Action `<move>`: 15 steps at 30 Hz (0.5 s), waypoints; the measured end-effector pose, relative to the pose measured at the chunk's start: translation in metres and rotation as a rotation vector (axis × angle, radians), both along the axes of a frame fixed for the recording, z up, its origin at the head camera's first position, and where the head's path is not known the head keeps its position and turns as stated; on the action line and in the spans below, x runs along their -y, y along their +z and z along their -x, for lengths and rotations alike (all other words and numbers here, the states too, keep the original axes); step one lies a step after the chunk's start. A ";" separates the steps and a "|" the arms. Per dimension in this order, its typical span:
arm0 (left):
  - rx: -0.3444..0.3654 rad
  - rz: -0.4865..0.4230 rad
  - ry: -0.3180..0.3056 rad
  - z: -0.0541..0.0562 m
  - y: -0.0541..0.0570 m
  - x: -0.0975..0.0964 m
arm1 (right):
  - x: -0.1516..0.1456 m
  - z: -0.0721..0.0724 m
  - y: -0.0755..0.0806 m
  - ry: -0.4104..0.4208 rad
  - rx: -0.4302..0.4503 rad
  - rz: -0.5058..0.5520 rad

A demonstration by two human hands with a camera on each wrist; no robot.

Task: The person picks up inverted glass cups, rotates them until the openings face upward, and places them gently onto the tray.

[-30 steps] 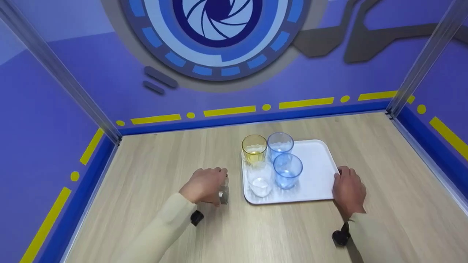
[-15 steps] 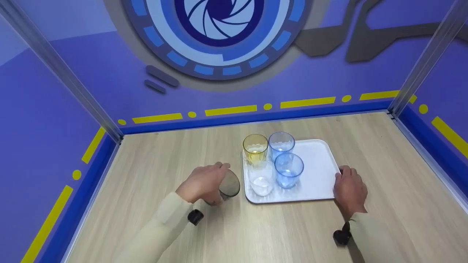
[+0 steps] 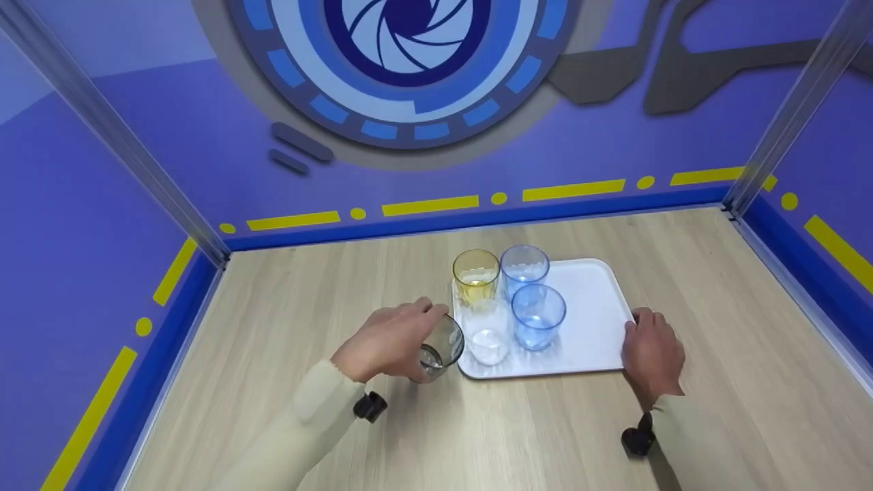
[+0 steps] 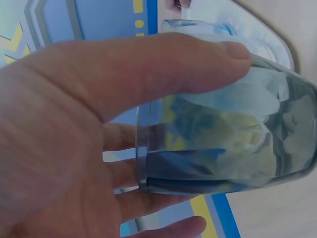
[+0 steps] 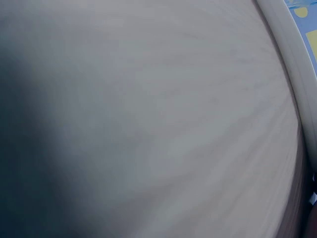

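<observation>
My left hand (image 3: 389, 341) holds a grey-tinted tumbler (image 3: 449, 344), tilted, just off the left edge of the white tray (image 3: 592, 317). In the left wrist view the thumb lies along the near side of this tumbler (image 4: 208, 134), with the fingers behind it. Standing on the left part of the tray are a yellow tumbler (image 3: 476, 274), a clear tumbler (image 3: 487, 344) and two blue tumblers, one at the back (image 3: 524, 262) and one nearer (image 3: 539, 320). My right hand (image 3: 653, 354) grips the tray's right edge; in the right wrist view only the tray rim (image 5: 292, 64) shows clearly.
The wooden tabletop (image 3: 307, 293) surrounds the tray. Behind it stands a blue-purple printed wall (image 3: 375, 184), with side panels at left and right. Black wrist devices (image 3: 370, 407) sit at both cuffs.
My left hand has lifted the grey tumbler off the table, tipped its mouth rightward and brought it closer to the tray. The right hand and the tray have stayed in place.
</observation>
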State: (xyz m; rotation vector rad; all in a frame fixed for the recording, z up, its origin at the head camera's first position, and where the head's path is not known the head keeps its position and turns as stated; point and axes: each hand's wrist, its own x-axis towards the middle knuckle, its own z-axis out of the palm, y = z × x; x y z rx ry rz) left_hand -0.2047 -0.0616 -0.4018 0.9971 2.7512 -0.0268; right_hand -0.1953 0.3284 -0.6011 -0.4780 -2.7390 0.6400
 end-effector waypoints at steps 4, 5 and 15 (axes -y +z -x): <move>-0.002 -0.005 -0.022 -0.004 0.007 -0.005 | -0.001 0.000 -0.001 -0.006 0.018 0.004; -0.004 -0.008 -0.029 -0.005 0.009 -0.007 | -0.001 0.000 -0.001 -0.009 0.021 0.004; -0.089 -0.050 -0.146 -0.015 0.021 -0.024 | -0.001 0.001 -0.001 -0.015 0.028 0.015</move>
